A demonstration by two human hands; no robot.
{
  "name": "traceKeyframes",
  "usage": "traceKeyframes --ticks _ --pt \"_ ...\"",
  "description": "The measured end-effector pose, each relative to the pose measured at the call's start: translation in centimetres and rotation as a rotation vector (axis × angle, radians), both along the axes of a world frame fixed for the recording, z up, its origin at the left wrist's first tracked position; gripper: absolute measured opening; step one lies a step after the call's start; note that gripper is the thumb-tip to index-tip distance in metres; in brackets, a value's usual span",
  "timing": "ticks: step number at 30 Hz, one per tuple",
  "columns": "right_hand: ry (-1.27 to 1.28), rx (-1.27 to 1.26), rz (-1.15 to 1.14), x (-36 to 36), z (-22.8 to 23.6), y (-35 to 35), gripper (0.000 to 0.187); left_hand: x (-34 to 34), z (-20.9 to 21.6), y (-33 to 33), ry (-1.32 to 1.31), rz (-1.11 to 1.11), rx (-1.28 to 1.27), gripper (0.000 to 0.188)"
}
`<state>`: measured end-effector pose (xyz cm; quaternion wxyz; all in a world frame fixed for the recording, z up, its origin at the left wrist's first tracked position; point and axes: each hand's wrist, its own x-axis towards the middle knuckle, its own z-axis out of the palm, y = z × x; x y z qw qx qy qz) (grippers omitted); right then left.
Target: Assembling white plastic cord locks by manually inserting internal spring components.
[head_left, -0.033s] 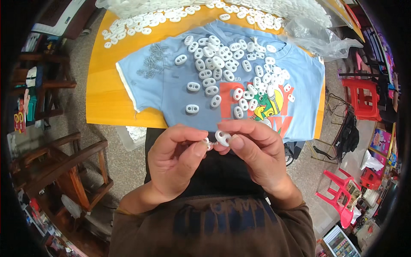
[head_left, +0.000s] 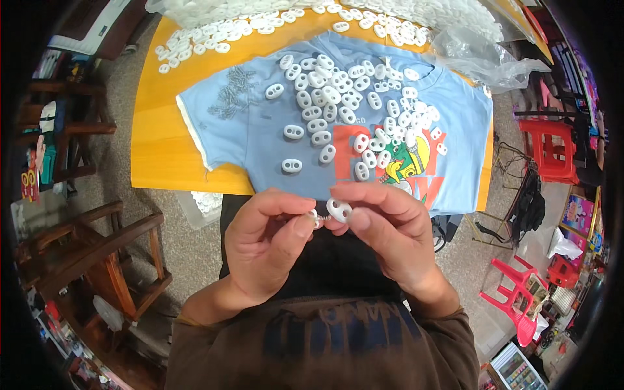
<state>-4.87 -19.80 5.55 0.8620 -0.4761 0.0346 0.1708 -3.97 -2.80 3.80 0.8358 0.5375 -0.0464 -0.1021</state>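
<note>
One brown fabric top [head_left: 260,364], its front marked with a broad dark-blue print [head_left: 344,335] of streaky vertical strokes and paler, jagged outlines along the edge nearer the hands; matching brown left sleeve [head_left: 188,348] and brown right sleeve [head_left: 458,335], both stopping short of the wrists. One plain black lower garment [head_left: 318,270], type indistinct. One bare left hand [head_left: 263,244] and one bare right hand [head_left: 398,242], fingernails short on both thumbs.

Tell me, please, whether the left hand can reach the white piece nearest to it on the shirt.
Probably yes: the piece lies uncovered on the shirt, just beyond the left hand, with nothing visible between. However, that hand's fingers pinch a small white part, so they would likely need freeing first.
</note>
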Motion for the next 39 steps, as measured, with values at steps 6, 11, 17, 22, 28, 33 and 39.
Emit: traceKeyframes --ticks 6,11,17,22,28,33,39 --pt "-0.017 -0.018 -0.001 -0.3 -0.3 -0.1 0.027 -0.1 0.2 -0.2 0.018 0.015 0.023 0.016" --pt "-0.036 -0.136 -0.028 -0.3 -0.5 -0.2 0.022 -0.2 0.1 -0.2 0.007 0.013 0.036 0.016" --pt "-0.076 -0.157 -0.026 0.0 -0.7 0.1 0.019 -0.1 -0.2 -0.1 -0.014 0.0 0.038 0.017" --pt "-0.131 -0.274 -0.014 0.1 -0.8 0.1 0.018 -0.1 -0.2 -0.6 -0.001 0.0 0.053 0.016" --pt "-0.302 -0.468 -0.043 0.5 -0.9 0.3 0.016 -0.1 -0.5 -0.4 -0.082 0.028 0.179 0.017" --pt "-0.568 -0.754 -0.097 0.6 -0.8 0.4 0.019 0.1 -0.5 -0.4 -0.288 0.056 0.402 0.016" --pt "-0.471 -0.668 -0.149 0.2 -1.2 1.0 0.018 -0.4 -0.5 -0.3 -0.116 0.043 0.35 0.017"
